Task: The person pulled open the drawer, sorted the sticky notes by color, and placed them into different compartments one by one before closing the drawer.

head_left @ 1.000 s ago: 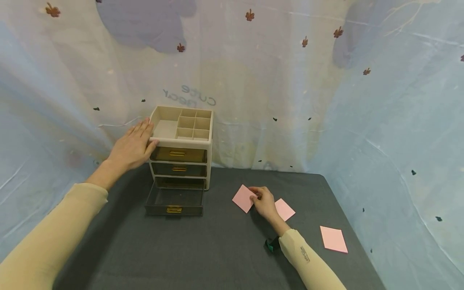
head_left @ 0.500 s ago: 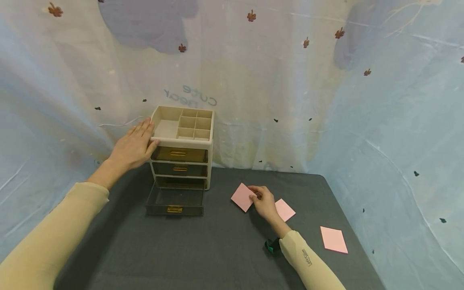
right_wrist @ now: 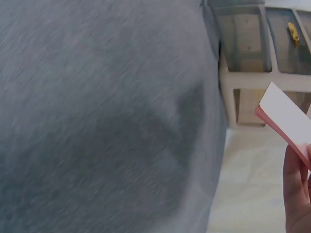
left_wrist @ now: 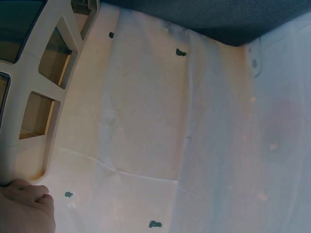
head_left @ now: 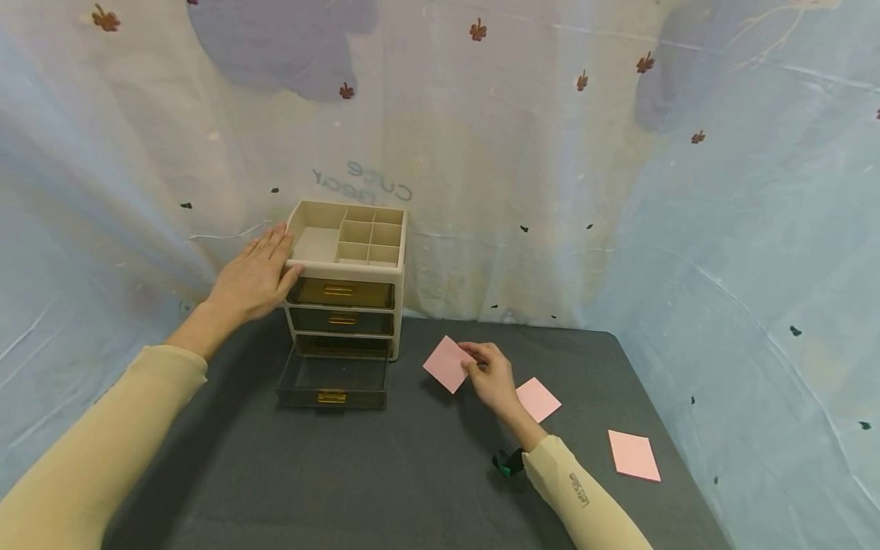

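Observation:
My right hand (head_left: 493, 377) pinches a pink sticky note pad (head_left: 445, 364) by its right corner, above the table. In the right wrist view the pad (right_wrist: 286, 119) shows a white face and a pink edge between the fingers. My left hand (head_left: 250, 279) rests on the left side of a cream drawer organizer (head_left: 400, 275), fingers fairly straight along the upper edge and thumb at the front. The left wrist view catches only part of that hand (left_wrist: 29, 206) beside the organizer. The organizer's lowest clear drawer (head_left: 333, 382) is pulled out, with nothing visible inside.
A second pink pad (head_left: 538, 399) lies beside my right wrist, partly covered by it. Another pink pad (head_left: 634, 455) lies near the right edge of the dark grey table (head_left: 426, 489). A printed curtain (head_left: 481, 153) hangs behind and at both sides.
My right hand has lifted slightly and moved left toward the organizer with the pink sticky note pad. My left hand and the drawers stay as they were.

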Available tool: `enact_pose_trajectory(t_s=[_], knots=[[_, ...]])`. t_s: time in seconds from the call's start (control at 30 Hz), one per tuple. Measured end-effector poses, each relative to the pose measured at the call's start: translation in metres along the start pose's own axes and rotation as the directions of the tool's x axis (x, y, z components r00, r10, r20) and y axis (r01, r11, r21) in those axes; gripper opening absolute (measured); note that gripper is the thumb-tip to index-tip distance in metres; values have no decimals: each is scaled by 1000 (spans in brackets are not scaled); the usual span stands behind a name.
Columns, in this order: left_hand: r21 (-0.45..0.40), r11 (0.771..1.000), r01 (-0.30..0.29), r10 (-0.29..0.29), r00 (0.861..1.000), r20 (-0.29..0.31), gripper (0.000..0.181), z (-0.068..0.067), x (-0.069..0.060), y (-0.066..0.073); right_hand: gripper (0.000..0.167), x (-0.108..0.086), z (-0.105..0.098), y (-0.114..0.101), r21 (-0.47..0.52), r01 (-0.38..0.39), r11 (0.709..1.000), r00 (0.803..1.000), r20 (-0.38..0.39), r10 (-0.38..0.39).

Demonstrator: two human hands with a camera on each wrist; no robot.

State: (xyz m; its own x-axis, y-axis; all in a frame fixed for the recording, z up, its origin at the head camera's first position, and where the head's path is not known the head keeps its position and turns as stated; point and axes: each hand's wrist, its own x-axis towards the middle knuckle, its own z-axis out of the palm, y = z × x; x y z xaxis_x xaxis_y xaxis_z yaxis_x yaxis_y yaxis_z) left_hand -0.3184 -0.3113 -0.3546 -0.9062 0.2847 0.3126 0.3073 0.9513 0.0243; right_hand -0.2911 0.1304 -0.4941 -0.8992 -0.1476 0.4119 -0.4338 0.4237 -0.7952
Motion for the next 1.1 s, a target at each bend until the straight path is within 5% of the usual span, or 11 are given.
enact_pose_trajectory(t_s=[1.1], knots=[[1, 1000, 14, -14, 1000, 12, 76, 2, -1, 0, 27, 24, 60, -58, 137, 146, 980, 983, 94, -159]])
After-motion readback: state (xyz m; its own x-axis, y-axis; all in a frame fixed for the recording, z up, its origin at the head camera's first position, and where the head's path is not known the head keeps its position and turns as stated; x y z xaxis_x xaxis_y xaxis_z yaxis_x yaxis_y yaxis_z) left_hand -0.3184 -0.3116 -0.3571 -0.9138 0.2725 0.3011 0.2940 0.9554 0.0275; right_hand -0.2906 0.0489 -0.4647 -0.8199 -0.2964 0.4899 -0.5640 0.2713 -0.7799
